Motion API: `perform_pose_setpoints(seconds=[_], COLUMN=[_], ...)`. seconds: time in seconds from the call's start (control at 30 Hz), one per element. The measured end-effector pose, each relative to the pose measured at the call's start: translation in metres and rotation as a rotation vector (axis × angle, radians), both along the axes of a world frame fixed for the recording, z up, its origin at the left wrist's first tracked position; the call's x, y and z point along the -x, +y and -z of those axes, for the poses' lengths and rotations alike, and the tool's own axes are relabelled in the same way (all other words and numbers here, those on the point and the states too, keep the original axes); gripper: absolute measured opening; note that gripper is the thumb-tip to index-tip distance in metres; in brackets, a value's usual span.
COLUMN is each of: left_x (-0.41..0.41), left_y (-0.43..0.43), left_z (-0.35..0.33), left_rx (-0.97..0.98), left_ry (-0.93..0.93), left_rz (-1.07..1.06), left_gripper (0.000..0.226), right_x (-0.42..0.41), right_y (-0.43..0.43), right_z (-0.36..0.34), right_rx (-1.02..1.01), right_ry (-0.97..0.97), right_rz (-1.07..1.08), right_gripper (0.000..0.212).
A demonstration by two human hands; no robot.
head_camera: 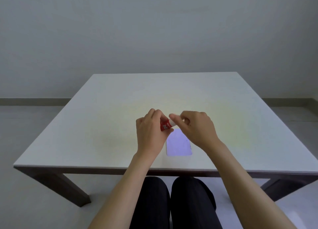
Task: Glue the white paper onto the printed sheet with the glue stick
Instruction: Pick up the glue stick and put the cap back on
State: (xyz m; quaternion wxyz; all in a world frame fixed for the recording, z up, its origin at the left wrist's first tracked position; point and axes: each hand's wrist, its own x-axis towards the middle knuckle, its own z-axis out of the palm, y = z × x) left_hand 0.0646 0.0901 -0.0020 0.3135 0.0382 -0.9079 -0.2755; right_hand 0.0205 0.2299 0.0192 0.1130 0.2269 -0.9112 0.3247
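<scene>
A red glue stick point(164, 126) with a white cap end point(172, 123) is held in the air over the table's middle. My left hand point(150, 134) grips its red body. My right hand point(196, 128) has its fingers closed around the white cap end. Just below the hands, a white paper point(179, 145) lies flat on the table. A thin dark edge shows along its right side, so a sheet seems to lie under it; its print is hidden.
The white table point(103, 125) has dark legs and its near edge runs just in front of my knees point(172, 194). A plain grey wall stands behind the far edge.
</scene>
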Motion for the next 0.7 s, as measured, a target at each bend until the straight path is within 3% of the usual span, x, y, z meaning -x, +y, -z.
perform_pose_setpoints(seconds=[0.07, 0.13, 0.23, 0.33, 0.5, 0.7], left_x=[0.0, 0.0, 0.0, 0.008, 0.041, 0.063], left_y=[-0.004, -0.005, -0.003, -0.012, -0.039, -0.036], left_z=[0.002, 0.002, 0.003, 0.006, 0.01, 0.029], left_rx=[-0.006, -0.019, -0.081, -0.219, -0.511, -0.558], left_ry=[0.012, 0.004, -0.016, 0.0, -0.028, -0.05], left_rz=[-0.012, -0.004, 0.021, -0.062, -0.314, -0.352], left_gripper=[0.031, 0.031, 0.037, 0.04, 0.041, 0.041], right_x=[-0.002, -0.003, -0.003, -0.004, -0.01, -0.013], right_y=[0.005, 0.002, -0.012, -0.012, 0.0, 0.015], right_z=[0.0, 0.003, 0.001, 0.003, 0.007, 0.01], right_rx=[0.084, 0.041, -0.114, -0.003, 0.114, 0.073], right_ry=[-0.048, 0.012, 0.051, -0.03, -0.152, -0.197], right_rz=[-0.214, -0.187, 0.118, 0.127, 0.055, 0.044], right_gripper=[0.032, 0.019, 0.052, 0.062, 0.051, 0.03])
